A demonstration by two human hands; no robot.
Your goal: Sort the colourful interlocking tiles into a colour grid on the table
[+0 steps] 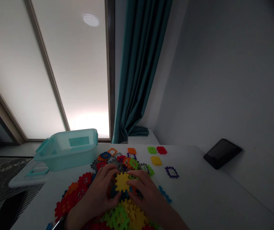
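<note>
A yellow interlocking building tile (122,181) with notched edges is between my hands. My left hand (100,188) grips its left side, thumb low and fingers curled over the top. From the other side, my right hand (146,190) pinches the tile's right edge with thumb and fingers. Dark blue tiles show just below the yellow one; whether they are joined to it I cannot tell. Nearer to me are green tiles (118,218) and more yellow tiles (135,215), partly hidden by my right wrist. Red tiles (67,204) lie beside my left forearm.
Behind my hands spreads a pile of mixed tiles (124,161). A purple tile (171,172) and several others lie to the right on the white table (199,198). At back left stands a teal plastic box (69,156), its lid (28,174) beside it. A black tablet (222,153) is at far right.
</note>
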